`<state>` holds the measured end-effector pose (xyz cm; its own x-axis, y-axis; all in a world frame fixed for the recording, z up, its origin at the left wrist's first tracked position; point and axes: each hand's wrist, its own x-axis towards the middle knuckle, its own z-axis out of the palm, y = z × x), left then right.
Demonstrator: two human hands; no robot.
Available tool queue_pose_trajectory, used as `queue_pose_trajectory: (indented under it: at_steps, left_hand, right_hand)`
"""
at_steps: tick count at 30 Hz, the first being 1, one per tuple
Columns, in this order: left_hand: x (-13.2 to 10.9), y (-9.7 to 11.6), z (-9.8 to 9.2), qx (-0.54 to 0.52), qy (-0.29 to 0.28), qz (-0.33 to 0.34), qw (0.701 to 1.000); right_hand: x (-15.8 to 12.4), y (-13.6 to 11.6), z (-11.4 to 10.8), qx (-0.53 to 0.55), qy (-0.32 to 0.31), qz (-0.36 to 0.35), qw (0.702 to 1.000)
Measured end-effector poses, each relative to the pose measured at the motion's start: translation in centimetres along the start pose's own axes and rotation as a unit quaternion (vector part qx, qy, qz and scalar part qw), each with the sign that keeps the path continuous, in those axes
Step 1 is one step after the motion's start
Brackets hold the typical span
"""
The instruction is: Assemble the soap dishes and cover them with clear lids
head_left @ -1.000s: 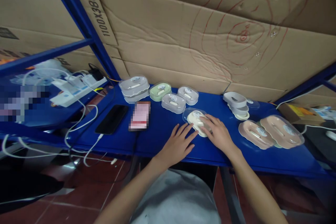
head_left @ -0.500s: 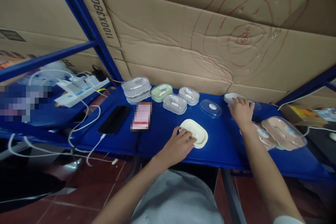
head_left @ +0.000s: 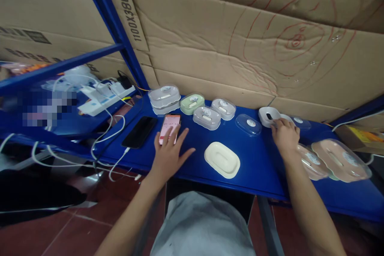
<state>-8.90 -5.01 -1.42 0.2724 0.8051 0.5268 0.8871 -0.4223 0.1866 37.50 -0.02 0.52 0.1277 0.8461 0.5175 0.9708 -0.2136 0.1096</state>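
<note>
My left hand (head_left: 168, 151) is spread open over a phone (head_left: 172, 122) with a lit pink screen, its fingertips covering the lower part. To its right a cream oval soap dish tray (head_left: 222, 160) lies flat on the blue table, untouched. My right hand (head_left: 286, 138) is at the back right, fingers bent down and close together; what they pinch, if anything, is hidden. Just left of those fingertips is a white oval dish (head_left: 268, 118) with a dark spot inside. Another pale piece shows partly behind the fingers. A clear lid (head_left: 248, 125) lies nearby.
Lidded grey boxes (head_left: 164, 98) and a green one (head_left: 192, 104) stand along the back. Pink lidded boxes (head_left: 342, 160) are beside my right forearm. A black phone (head_left: 139, 132) with a white cable lies left, near a power strip (head_left: 105, 102). Cardboard (head_left: 195, 40) walls the back.
My left hand has left the cream tray and moved left over the pink-screen phone, fingers spreading. My right hand has shifted right off the white dish, exposing its inside. The view has turned slightly.
</note>
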Motion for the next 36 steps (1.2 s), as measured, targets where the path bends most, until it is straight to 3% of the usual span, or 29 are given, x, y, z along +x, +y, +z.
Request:
queue_pose_trajectory:
  at_steps: [5,12,14,18,20,26,29,33,36]
  left_hand:
    - [-0.4,-3.2,0.3,0.04,-0.011,-0.065,0.997]
    - [-0.6,-2.2,-1.1,0.013,0.012,-0.06,0.998]
    - [-0.6,-0.7,-1.4,-0.014,0.0,-0.025,1.0]
    - [-0.6,2.7,-1.3,-0.07,-0.079,0.074,0.992]
    - [-0.4,3.4,-1.0,-0.073,-0.087,0.082,0.99]
    - [0.1,0.1,-0.7,-0.022,-0.004,-0.026,0.999]
    - [-0.2,-0.2,-1.0,-0.053,-0.053,0.028,0.997]
    - [-0.9,2.3,-0.8,-0.147,-0.159,0.166,0.962]
    - [-1.0,3.8,-0.2,-0.189,-0.18,0.19,0.947]
  right_hand:
    - [0.0,0.1,-0.1,0.034,0.008,-0.018,0.999]
    - [-1.4,-1.1,-2.7,0.194,0.068,-0.04,0.978]
    - [-2.7,-2.3,-3.6,0.231,0.064,-0.054,0.969]
    - [-6.9,-5.1,-5.0,0.281,0.03,-0.09,0.955]
    - [-9.2,-6.3,-5.3,0.313,0.001,-0.111,0.943]
    - [-13.0,-8.2,-5.4,0.348,-0.039,-0.14,0.926]
    - [-12.9,-9.5,-5.5,0.316,-0.04,-0.145,0.937]
    - [-12.3,-11.3,-5.3,0.251,-0.038,-0.132,0.958]
    - [-12.2,-11.7,-5.0,0.254,-0.029,-0.124,0.959]
